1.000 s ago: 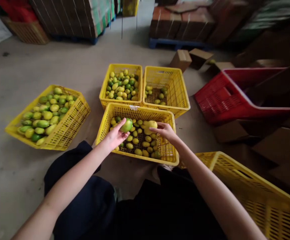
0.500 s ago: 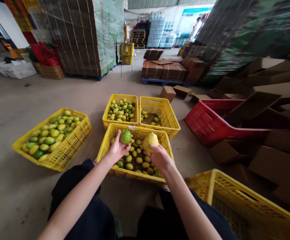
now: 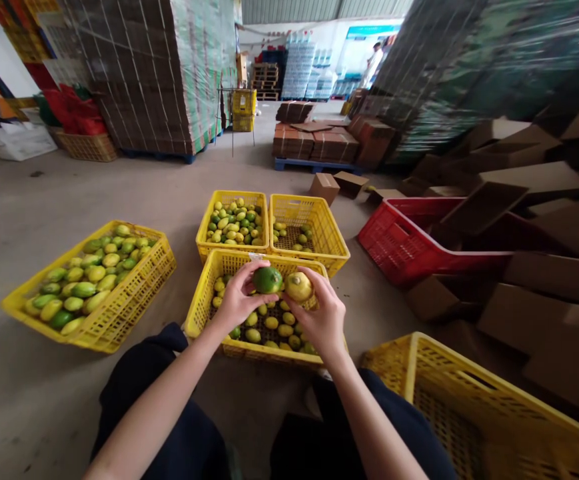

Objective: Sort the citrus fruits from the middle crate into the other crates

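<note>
Between the thumb and fingers of my left hand (image 3: 240,297) is a green lemon (image 3: 268,281). My right hand (image 3: 323,312) grips a yellow lemon (image 3: 298,288) right beside it, the two fruits almost side by side. Both hands are raised over the near yellow crate (image 3: 200,293), which holds a loose layer of yellow and green lemons (image 3: 270,323). Behind it stand a fuller crate of lemons (image 3: 200,233) on the left and a crate with only some fruit (image 3: 338,235) on the right.
A heaped crate of lemons (image 3: 144,283) stands on the floor at left. To the right are a red crate (image 3: 386,243), cardboard boxes (image 3: 524,320) and a near yellow crate (image 3: 414,373). Wrapped pallet stacks (image 3: 139,80) and a distant person (image 3: 373,65) appear farther back.
My hands have come closer together, bringing the two lemons side by side. Both fruits have been turned in my fingers. The view has shifted slightly to the right.
</note>
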A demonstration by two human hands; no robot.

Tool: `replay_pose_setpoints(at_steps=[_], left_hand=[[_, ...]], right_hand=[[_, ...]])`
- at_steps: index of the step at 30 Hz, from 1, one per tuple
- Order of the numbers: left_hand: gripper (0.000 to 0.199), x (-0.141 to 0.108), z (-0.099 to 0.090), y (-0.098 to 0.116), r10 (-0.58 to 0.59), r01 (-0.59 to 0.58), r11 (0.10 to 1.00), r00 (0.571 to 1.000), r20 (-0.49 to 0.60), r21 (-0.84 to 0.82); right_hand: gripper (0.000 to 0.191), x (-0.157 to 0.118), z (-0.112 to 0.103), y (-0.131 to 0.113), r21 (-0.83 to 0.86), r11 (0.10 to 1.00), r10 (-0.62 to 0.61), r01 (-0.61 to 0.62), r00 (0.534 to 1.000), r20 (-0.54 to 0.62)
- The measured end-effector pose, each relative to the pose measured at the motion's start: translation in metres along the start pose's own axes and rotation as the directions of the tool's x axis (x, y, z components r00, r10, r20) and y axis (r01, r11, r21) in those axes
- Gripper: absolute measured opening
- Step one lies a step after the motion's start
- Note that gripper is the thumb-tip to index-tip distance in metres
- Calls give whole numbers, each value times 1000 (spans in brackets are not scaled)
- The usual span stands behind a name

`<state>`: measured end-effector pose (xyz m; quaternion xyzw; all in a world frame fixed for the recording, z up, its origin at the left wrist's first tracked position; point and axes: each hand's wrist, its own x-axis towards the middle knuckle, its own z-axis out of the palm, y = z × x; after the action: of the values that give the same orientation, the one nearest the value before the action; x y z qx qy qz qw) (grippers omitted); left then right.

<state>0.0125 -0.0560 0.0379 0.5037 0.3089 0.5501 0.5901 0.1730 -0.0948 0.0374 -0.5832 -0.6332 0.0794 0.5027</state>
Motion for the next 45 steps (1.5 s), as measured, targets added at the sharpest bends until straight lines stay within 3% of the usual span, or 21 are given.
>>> replay_pose_setpoints(at_steps=[4,11,14,16,18,20,24,29,32,34,36,39,41,43,45], left_hand=[[50,-2,1,3,33,-32,998,999,-34,46],[53,-2,-4,4,86,-85,991,996,-9,99],[55,-2,-5,5,56,-55,993,998,-5,103],[54,-1,-6,5,-23,24,999,1000,-18,40],[47,1,-8,1,-145,144,988,989,-20,-57],[41,3,-11,-6,-280,278,951,960,5,-136],[52,6,-15,-24,-483,480,855,875,33,-197],[64,9,-17,-34,-630,635,750,771,90,-188],[66,10,-17,-33,-653,657,735,753,86,-168],[62,10,-16,-31,-641,641,747,765,67,-174],[53,9,-15,-28,-588,584,788,808,46,-195],[40,8,-13,-19,-395,388,906,919,-10,-171],[44,8,-13,-13,-226,223,971,974,-26,-90],[55,9,-14,-8,-95,95,995,995,-2,-2],[60,10,-15,-7,-22,20,998,999,39,53]], right_hand=[[40,0,2,-4,-61,998,-19,19,1000,4],[39,-3,4,-5,-25,999,-46,45,999,-20],[42,0,1,-4,76,996,33,-35,999,23],[52,3,-4,-4,255,952,130,-167,979,159],[65,6,-9,-3,421,827,221,-371,905,363],[67,8,-12,-3,486,657,301,-576,792,532],[44,10,-4,-1,483,383,427,-787,615,663],[38,11,8,2,451,223,511,-864,498,701],[41,11,9,2,433,182,487,-883,464,740],[40,11,9,1,436,191,467,-879,473,748],[36,9,8,1,473,244,472,-847,530,704],[42,7,8,1,540,436,514,-720,692,506],[53,6,8,3,543,610,476,-578,814,331],[58,6,8,4,509,745,390,-430,901,191],[58,7,9,6,492,804,319,-335,940,119]])
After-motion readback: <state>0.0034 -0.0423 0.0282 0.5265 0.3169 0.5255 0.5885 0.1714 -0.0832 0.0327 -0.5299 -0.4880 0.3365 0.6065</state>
